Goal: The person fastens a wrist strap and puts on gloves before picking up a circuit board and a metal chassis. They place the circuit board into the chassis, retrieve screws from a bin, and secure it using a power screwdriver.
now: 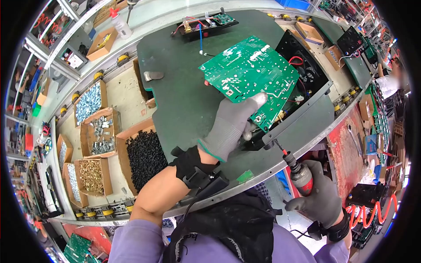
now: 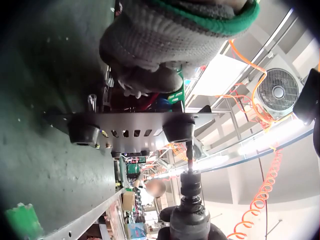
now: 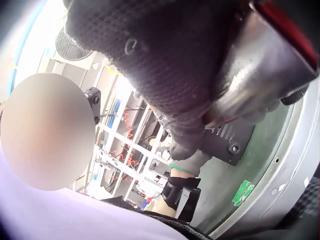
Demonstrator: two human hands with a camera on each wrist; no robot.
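In the head view a green circuit board [image 1: 252,72] lies tilted over a black metal housing [image 1: 315,83]. The gloved left hand [image 1: 234,120] grips the board's near edge, thumb on top. The gloved right hand [image 1: 322,193] holds a red and grey power screwdriver [image 1: 301,177], its bit at the housing's near corner. In the left wrist view the bit meets a round black foot [image 2: 178,130] on the housing's slotted plate [image 2: 135,131], with the left hand [image 2: 155,47] above. The right wrist view shows the right hand [image 3: 150,60] round the tool's metal body [image 3: 265,65].
Cardboard boxes of small parts, one with black screws [image 1: 144,153], stand left of the green work mat [image 1: 175,96]. A second black assembly [image 1: 210,24] with wires lies at the mat's far edge. The metal table edge [image 1: 245,184] runs in front of the body.
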